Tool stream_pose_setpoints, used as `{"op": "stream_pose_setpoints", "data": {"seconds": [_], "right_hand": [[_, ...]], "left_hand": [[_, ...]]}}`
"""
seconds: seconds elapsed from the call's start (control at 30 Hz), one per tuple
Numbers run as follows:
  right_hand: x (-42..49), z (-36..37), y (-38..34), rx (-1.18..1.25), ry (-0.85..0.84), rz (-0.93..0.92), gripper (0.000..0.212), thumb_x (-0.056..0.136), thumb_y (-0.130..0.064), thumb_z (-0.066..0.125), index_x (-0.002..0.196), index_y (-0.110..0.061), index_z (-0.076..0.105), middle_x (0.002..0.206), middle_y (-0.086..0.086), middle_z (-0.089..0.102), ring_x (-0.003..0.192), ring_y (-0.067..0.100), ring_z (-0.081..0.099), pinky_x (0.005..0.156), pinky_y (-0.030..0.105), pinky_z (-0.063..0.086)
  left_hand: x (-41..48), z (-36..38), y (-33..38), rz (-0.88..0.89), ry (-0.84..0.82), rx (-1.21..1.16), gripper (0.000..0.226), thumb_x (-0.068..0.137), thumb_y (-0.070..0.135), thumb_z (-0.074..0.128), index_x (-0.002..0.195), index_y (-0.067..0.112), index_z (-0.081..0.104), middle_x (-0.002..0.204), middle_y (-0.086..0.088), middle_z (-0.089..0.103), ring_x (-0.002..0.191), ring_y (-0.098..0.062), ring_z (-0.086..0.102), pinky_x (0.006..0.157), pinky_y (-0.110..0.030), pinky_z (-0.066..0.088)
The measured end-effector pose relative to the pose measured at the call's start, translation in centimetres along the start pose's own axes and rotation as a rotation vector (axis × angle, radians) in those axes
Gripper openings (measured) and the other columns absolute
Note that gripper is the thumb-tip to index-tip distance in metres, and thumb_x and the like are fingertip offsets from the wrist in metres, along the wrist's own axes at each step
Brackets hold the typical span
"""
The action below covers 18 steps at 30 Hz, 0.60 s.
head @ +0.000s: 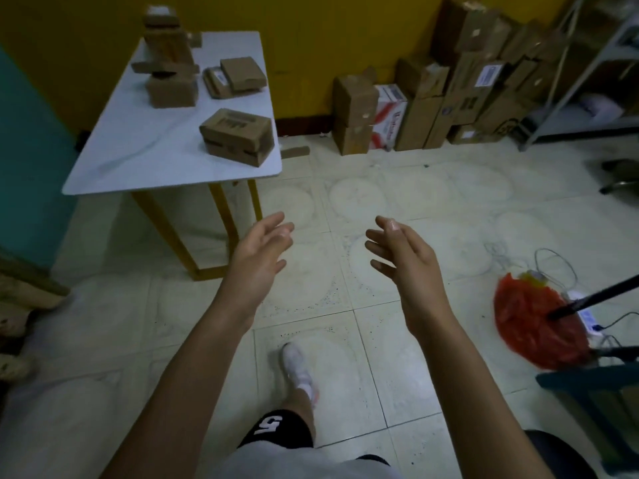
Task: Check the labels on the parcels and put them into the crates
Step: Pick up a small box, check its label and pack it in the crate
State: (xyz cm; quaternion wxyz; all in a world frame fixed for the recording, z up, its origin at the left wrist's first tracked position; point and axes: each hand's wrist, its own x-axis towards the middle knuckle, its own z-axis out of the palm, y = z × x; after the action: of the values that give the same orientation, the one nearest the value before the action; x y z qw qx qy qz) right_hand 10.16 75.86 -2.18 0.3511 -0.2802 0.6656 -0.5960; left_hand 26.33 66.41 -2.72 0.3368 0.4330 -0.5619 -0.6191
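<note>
White surface sitting at 10 o'clock with parcels on it, more boxes stacking along the yellow wall at 1 o'clock; left hand and right hand both hovering spread, holding nothing.

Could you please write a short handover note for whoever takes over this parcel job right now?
Left hand: open, empty, held out over the floor. Right hand: the same.
Parcels: nearest parcel at the white table front corner, two flat parcels behind it, a stack at the far end; more boxes along the yellow wall.
Done: cannot tell; no crate clearly in view.
To do: check labels, crate the table parcels.
</note>
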Motion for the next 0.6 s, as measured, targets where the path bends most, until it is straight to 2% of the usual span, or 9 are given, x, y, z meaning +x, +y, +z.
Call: {"op": "stream_pose_setpoints", "data": {"seconds": [0.1,0.2,0.27,0.33,0.43,0.53,0.6], "right_hand": [[5.8,-1.5,0.2,-0.014,0.037,0.014,0.022,0.096,-0.044,0.044,0.111,-0.037,0.059,0.116,-0.01,0.064,0.111,0.004,0.06,0.094,0.028,0.049],[12.6,-2.8,-0.2,-0.062,0.07,0.048,0.054,0.09,-0.061,0.04,0.135,-0.033,0.05,0.141,-0.011,0.05,0.127,0.002,0.044,0.109,0.033,0.037],[17.0,-3.2,-0.9,-0.084,0.098,0.095,0.076,0.078,-0.072,0.037,0.142,-0.032,0.042,0.148,-0.012,0.041,0.129,0.0,0.036,0.112,0.035,0.03],[21.0,-3.4,-1.4,-0.095,0.108,0.103,0.084,0.073,-0.076,0.035,0.144,-0.032,0.038,0.151,-0.011,0.037,0.133,0.002,0.033,0.114,0.036,0.027],[26.5,-3.5,-2.0,-0.076,0.098,0.138,0.087,0.072,-0.079,0.032,0.146,-0.032,0.035,0.153,-0.008,0.035,0.139,0.009,0.032,0.114,0.037,0.027],[31.3,-3.5,-1.7,0.003,0.067,0.197,0.09,0.071,-0.079,0.027,0.147,-0.029,0.035,0.153,-0.002,0.037,0.139,0.015,0.035,0.113,0.038,0.029],[35.1,-3.5,-1.2,0.044,0.058,0.238,0.09,0.072,-0.078,0.026,0.146,-0.027,0.037,0.151,0.003,0.039,0.137,0.018,0.039,0.114,0.042,0.03]], "left_hand": [[6.5,2.8,0.2,-0.016,-0.053,-0.001,0.037,0.098,0.027,0.047,0.135,0.028,0.044,0.134,0.006,0.054,0.121,-0.008,0.052,0.098,-0.028,0.043],[13.6,5.7,1.1,-0.013,-0.122,-0.008,0.05,0.091,0.04,0.055,0.138,0.03,0.043,0.134,0.011,0.052,0.116,0.0,0.051,0.104,-0.031,0.04],[18.0,7.2,2.0,-0.014,-0.195,-0.032,0.071,0.075,0.056,0.059,0.139,0.031,0.041,0.132,0.015,0.049,0.109,0.012,0.048,0.103,-0.028,0.038],[22.4,8.4,2.8,0.001,-0.258,-0.022,0.081,0.065,0.063,0.057,0.139,0.033,0.04,0.136,0.016,0.047,0.11,0.014,0.045,0.104,-0.027,0.036],[28.6,9.8,3.7,-0.013,-0.275,-0.03,0.076,0.067,0.071,0.057,0.133,0.037,0.043,0.139,0.015,0.045,0.114,0.009,0.045,0.104,-0.027,0.036],[33.5,10.8,3.8,-0.035,-0.3,-0.034,0.046,0.074,0.068,0.052,0.115,0.046,0.05,0.132,0.019,0.048,0.121,0.0,0.046,0.098,-0.024,0.039],[36.6,11.3,3.6,-0.043,-0.296,-0.017,0.039,0.077,0.067,0.054,0.111,0.047,0.052,0.131,0.017,0.051,0.124,-0.004,0.048,0.094,-0.022,0.04]]}}
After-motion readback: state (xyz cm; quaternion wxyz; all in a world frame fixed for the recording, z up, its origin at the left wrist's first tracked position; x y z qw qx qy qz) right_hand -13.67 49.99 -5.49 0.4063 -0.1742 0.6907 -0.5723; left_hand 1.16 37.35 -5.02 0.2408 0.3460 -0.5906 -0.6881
